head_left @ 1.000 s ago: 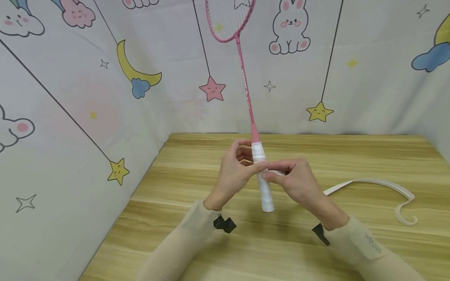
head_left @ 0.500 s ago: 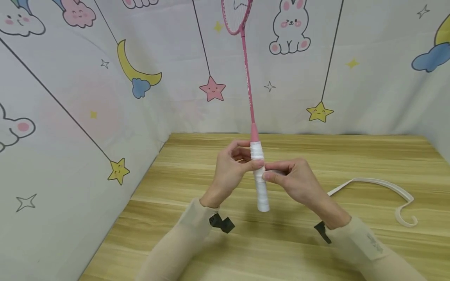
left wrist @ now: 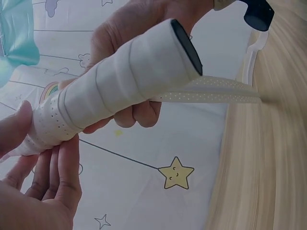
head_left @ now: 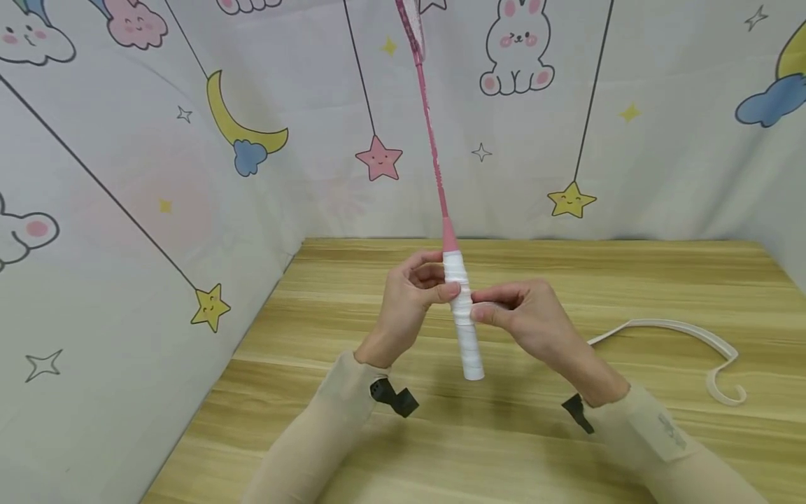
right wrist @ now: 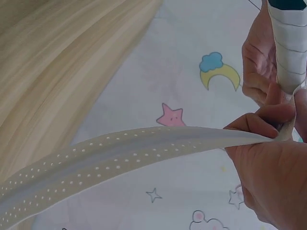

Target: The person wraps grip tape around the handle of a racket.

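A pink badminton racket [head_left: 433,143] stands nearly upright, its head edge-on and cut off by the top of the head view. White perforated overgrip tape covers its handle [head_left: 469,350]; the dark butt end shows in the left wrist view. My left hand [head_left: 405,301] holds the upper handle, thumb across the front and fingers behind. Just beside it, my right hand [head_left: 535,318] pinches the loose overgrip tape [right wrist: 120,147] between thumb and forefinger, close to the handle. From there the strip runs back under the right wrist.
The tape's free end [head_left: 727,399] curls on the wooden table [head_left: 302,434] at the right. A white cloth backdrop [head_left: 302,91] printed with stars, moons and rabbits rises behind and to the left. Dark wrist cameras [head_left: 393,397] sit below the cuffs.
The racket has turned about its long axis, so its head went from broad to edge-on. Handle and left hand shifted slightly left; the right hand keeps its pinch on the tape.
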Demonstrator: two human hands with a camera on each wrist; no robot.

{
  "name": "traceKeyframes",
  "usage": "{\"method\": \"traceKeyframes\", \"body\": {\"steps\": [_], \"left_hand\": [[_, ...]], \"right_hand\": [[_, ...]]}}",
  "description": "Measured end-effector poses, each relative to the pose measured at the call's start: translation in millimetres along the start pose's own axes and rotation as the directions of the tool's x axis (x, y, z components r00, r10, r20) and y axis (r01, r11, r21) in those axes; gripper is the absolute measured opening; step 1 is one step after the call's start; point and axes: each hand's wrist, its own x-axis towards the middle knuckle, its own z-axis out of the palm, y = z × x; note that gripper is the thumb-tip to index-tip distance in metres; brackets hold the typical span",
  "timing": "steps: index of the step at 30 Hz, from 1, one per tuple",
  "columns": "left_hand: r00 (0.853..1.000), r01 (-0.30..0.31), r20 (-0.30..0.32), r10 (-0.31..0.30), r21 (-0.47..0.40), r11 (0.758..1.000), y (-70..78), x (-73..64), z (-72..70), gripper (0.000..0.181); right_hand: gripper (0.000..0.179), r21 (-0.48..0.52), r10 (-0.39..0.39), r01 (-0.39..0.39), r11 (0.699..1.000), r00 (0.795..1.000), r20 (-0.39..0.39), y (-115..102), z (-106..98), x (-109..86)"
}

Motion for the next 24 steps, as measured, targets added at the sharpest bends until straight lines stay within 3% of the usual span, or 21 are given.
{"method": "traceKeyframes", "body": {"steps": [7, 15, 17, 21, 24], "left_hand": [[0.996, 0.043, 0.080, -0.031, -0.149, 0.988, 2.0, 1.1, -1.4, 0.035], [0.988, 0.092, 0.135, -0.068, -0.185, 0.978, 2.0, 0.7, -2.1, 0.045], [0.987, 0.088, 0.148, -0.060, -0.186, 0.979, 0.5, 0.9, -2.9, 0.056], [0.983, 0.077, 0.176, -0.043, -0.190, 0.979, -0.9, 1.0, -4.1, 0.097], [0.976, 0.082, 0.214, -0.038, -0.201, 0.976, -0.2, 1.0, -4.4, 0.108]], "right_hand": [[0.032, 0.020, 0.037, -0.038, 0.999, 0.999, 0.006, 0.3, -0.4, 2.5], [0.040, 0.038, 0.061, -0.063, 0.997, 0.996, 0.065, 2.9, -2.4, 4.2], [0.041, 0.040, 0.064, -0.068, 0.997, 0.994, 0.088, 3.6, -3.2, 3.8], [0.042, 0.055, 0.038, -0.045, 0.997, 0.991, 0.132, 3.6, -4.5, 2.4], [0.040, 0.064, 0.001, -0.010, 0.998, 0.990, 0.138, 2.7, -4.5, 1.5]]}}
